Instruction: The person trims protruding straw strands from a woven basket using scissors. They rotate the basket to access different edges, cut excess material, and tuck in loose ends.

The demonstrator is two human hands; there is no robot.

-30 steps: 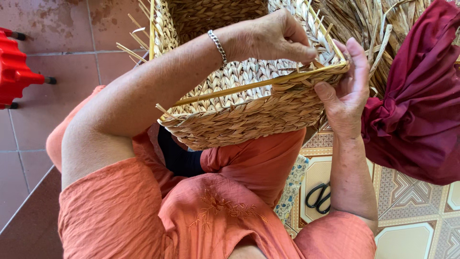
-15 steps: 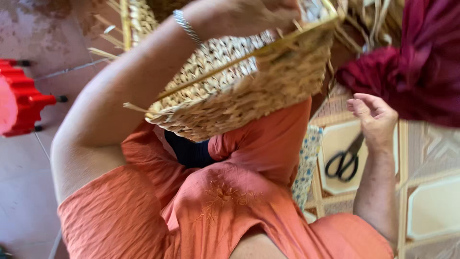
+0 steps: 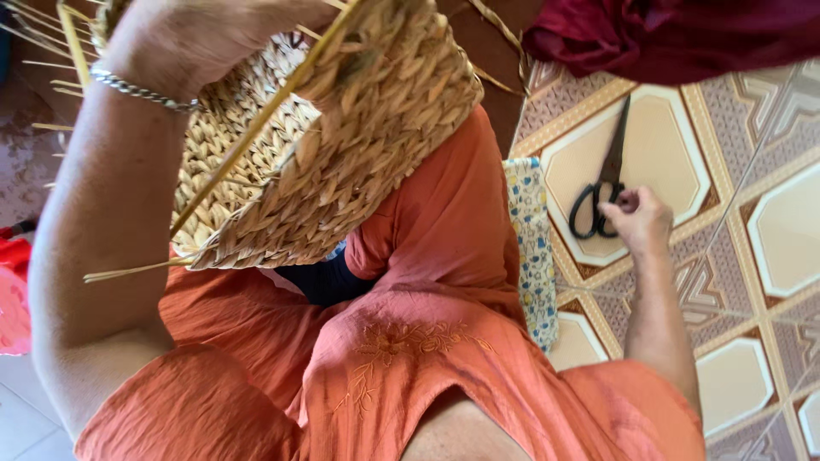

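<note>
My left hand [image 3: 213, 34], a silver bracelet on its wrist, grips the rim of a woven straw basket [image 3: 359, 162] held tilted above my lap, with loose stiff straws sticking out of it. My right hand [image 3: 639, 220] is down on the tiled floor to my right. Its curled fingertips pinch the black handle loops of a pair of scissors [image 3: 611, 158], which lie flat on a cream tile with the blades pointing away from me.
I sit in orange clothes [image 3: 401, 358] on a patterned tile floor [image 3: 769, 222]. A dark red cloth bundle [image 3: 675, 34] lies at the top right, just beyond the scissors. A blue-and-yellow flowered cloth [image 3: 534, 248] lies by my right leg. Something red [image 3: 13, 290] is at the left edge.
My right hand let go of the basket's edge and dropped to the floor, reaching the scissors' handles. The basket stayed in my left hand and tilted over, and my view turned to the right.
</note>
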